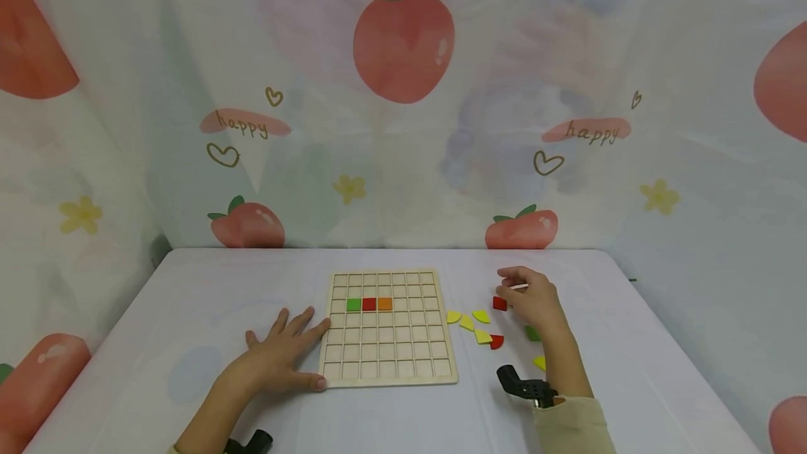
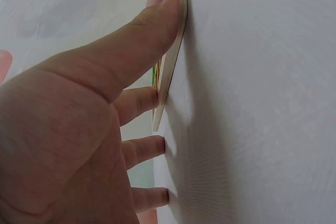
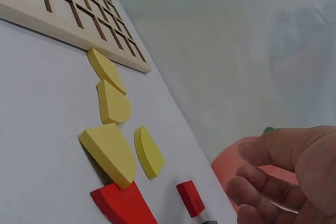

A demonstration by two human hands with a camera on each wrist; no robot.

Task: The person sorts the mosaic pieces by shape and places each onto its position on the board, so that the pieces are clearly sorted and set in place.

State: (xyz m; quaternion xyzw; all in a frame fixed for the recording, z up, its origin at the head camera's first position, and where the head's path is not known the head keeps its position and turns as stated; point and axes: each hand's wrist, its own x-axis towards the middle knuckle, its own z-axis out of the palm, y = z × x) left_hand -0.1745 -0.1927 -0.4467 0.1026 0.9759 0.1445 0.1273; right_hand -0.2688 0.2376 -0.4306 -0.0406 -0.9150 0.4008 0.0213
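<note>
A wooden grid board (image 1: 386, 352) lies on the white table with a green square (image 1: 354, 305), a red square (image 1: 368, 305) and an orange square (image 1: 384, 304) side by side in one row. My left hand (image 1: 271, 359) spreads its fingers at the board's left side; its thumb (image 2: 163, 11) rests against the board's edge. Over the table right of the board, my right hand (image 1: 532, 300) hovers with loosely bent fingers. Thumb and fingers stand apart in the right wrist view, with nothing between them. Close by the fingertips lies a loose red piece (image 3: 190, 199).
Several yellow pieces (image 1: 481, 316), some rounded like quarter circles, lie right of the board. A rounded red piece (image 1: 497, 342) touches one of them. A green piece (image 1: 532, 333) and another yellow piece (image 1: 540, 363) are partly behind the right forearm. Printed cloth (image 1: 403, 160) hangs behind the table.
</note>
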